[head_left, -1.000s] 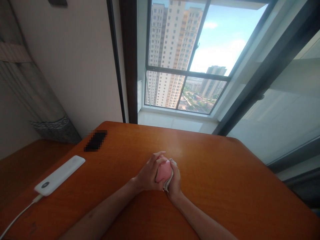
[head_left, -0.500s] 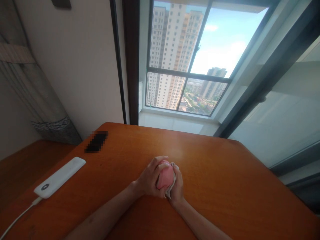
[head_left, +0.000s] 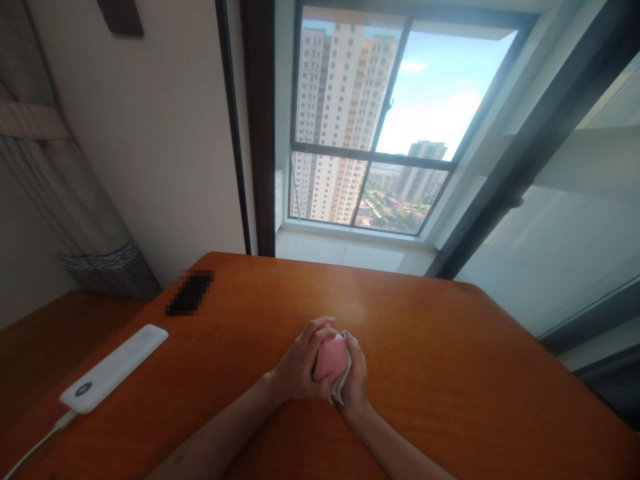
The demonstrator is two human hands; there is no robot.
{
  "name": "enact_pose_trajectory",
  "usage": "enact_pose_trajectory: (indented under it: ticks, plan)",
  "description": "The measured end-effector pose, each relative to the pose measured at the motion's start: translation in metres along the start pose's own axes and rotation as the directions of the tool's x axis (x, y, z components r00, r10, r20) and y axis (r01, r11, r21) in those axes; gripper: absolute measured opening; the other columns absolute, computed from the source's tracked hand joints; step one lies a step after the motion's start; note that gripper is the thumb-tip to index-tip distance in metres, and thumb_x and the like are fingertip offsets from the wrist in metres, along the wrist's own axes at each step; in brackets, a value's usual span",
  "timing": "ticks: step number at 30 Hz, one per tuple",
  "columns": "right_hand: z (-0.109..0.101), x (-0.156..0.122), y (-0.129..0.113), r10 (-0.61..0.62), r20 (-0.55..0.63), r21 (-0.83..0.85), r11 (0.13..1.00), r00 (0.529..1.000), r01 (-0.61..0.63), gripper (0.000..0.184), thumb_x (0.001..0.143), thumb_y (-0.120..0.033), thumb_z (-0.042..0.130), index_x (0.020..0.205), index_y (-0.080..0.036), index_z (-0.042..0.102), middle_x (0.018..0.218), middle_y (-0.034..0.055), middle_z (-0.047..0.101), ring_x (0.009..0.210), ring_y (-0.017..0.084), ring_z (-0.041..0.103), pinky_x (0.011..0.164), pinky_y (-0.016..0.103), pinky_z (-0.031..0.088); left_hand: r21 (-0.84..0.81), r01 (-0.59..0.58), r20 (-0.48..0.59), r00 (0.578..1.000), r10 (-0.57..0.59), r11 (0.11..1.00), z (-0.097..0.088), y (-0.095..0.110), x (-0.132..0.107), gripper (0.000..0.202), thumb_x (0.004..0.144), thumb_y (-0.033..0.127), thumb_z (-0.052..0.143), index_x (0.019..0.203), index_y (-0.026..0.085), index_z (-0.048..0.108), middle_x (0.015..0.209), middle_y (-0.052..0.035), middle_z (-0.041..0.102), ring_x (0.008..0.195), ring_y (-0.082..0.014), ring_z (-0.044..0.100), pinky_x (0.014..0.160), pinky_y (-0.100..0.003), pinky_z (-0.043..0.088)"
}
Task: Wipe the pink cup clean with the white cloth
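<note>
Near the front edge of the table (head_left: 450, 373), about its middle, the left hand (head_left: 299, 363) and right hand (head_left: 356, 387) clasp a pink object (head_left: 331, 357), with a white cloth (head_left: 341, 390) pinched against the right palm. If the squeeze turns uneven, the object could slip free and roll toward the far edge. The white power bank (head_left: 114, 368) by the left edge lies well apart.

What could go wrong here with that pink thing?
1. The pink object is squeezed between the left hand and right hand over the table; it could slip out.
2. The cloth bunched under the right hand might slide loose.
3. The left forearm could snag the cable of the power bank.
</note>
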State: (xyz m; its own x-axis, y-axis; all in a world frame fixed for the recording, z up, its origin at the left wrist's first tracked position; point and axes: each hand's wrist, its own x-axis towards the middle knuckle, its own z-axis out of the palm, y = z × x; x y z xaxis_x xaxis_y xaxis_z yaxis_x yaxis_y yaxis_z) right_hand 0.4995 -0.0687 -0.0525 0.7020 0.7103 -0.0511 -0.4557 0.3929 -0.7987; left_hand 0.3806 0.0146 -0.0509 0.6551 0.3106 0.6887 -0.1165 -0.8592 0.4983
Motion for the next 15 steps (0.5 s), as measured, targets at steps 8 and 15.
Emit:
enact_pose_trajectory:
  ticks: [8,15]
  plan:
    - [0.0063,-0.0052,-0.01,0.012,-0.039,-0.058,0.998,0.999,-0.014,0.039,0.079,-0.058,0.084,0.081,-0.019,0.076,0.079,0.0027,0.07,0.074,0.019,0.059,0.069,0.031,0.055,-0.035,-0.01,0.005,1.0,0.01,0.999,0.0004,-0.002,0.0019,0.078,0.083,0.043,0.075,0.152,0.023,0.044,0.157,-0.0204,0.049,0.147,-0.0404,0.052,0.122,-0.059,0.049]
    - [0.003,-0.0036,-0.006,0.008,-0.086,-0.116,0.993,0.996,-0.018,0.042,0.079,-0.06,0.082,0.087,-0.019,0.077,0.083,0.0045,0.072,0.077,0.021,0.063,0.069,0.032,0.054,-0.048,-0.006,0.018,1.0,0.007,0.999,0.002,-0.0038,0.0007,0.08,0.084,0.041,0.075,0.153,0.024,0.041,0.158,-0.0199,0.048,0.147,-0.0401,0.052,0.122,-0.059,0.048]
